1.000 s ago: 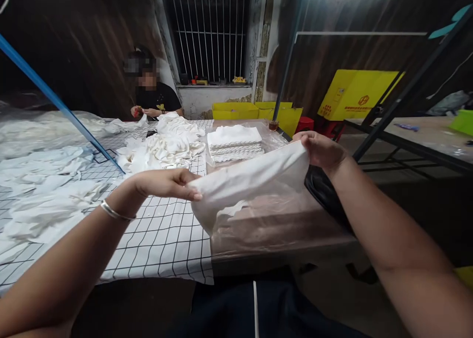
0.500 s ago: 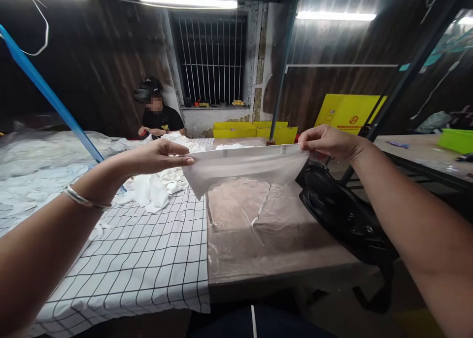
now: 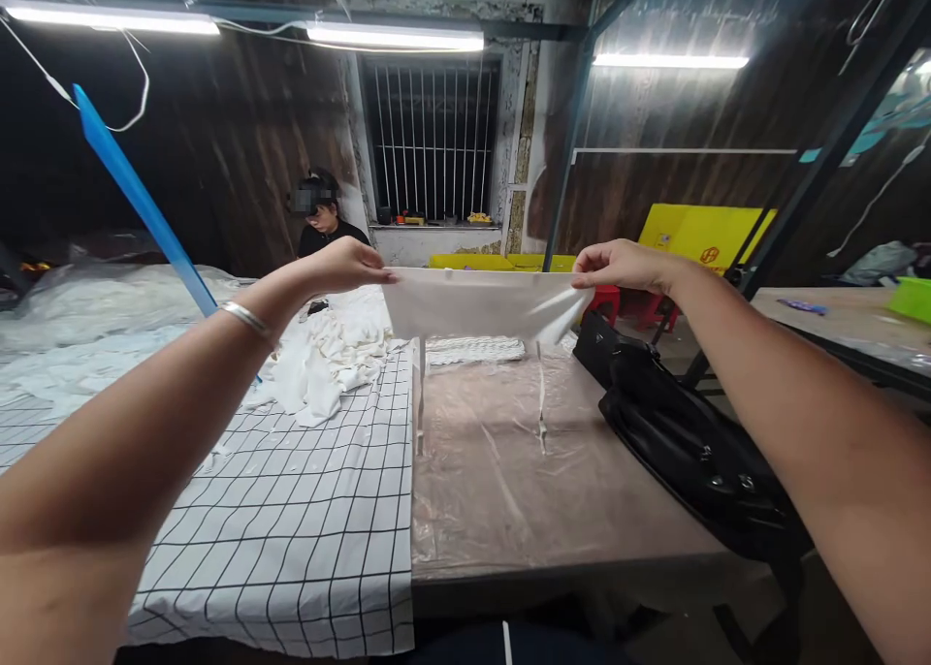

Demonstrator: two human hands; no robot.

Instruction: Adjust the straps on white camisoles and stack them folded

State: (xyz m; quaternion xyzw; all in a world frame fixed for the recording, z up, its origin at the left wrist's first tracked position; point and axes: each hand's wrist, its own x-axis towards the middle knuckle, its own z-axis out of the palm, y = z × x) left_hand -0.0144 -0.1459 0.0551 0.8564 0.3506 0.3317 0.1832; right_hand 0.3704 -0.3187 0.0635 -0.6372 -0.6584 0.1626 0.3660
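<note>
A white cloth piece (image 3: 484, 304) is stretched between my two hands above the table, with two thin strips hanging down from it. My left hand (image 3: 353, 263) pinches its left upper corner, and a silver bangle circles that wrist. My right hand (image 3: 618, 263) pinches the right upper corner. Behind and below the cloth, a stack of folded white pieces (image 3: 476, 350) lies on the plastic-covered table (image 3: 501, 490). Left of the stack is a loose heap of white cloth pieces (image 3: 320, 364).
A checked cloth (image 3: 291, 539) covers the table's left part. A black bag (image 3: 684, 432) lies at the right edge. A blue strip (image 3: 138, 195) slants up at left. Behind the table sits a person (image 3: 327, 229) in black. Yellow boxes (image 3: 472, 261) stand near the window.
The cloth is now higher and farther from me, its strips hanging straighter, and the folded stack shows beneath it. The view has tilted up and shifted left.
</note>
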